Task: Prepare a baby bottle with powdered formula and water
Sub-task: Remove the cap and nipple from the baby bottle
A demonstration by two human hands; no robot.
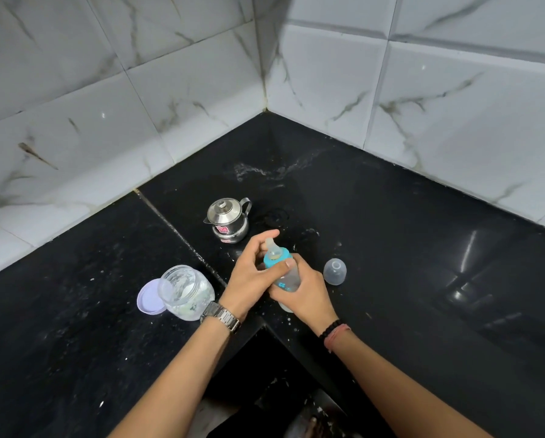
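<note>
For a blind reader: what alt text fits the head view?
Two hands hold a baby bottle over a black counter: left hand on its blue collar, right hand around the body. Nearby stand an open powder jar, a steel kettle and a clear cap.

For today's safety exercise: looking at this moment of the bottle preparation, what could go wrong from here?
1. The left hand grips the teal collar while the right hand holds the tilted baby bottle; a loose collar could leak.
2. The open powder jar beside the left wrist might get knocked.
</note>
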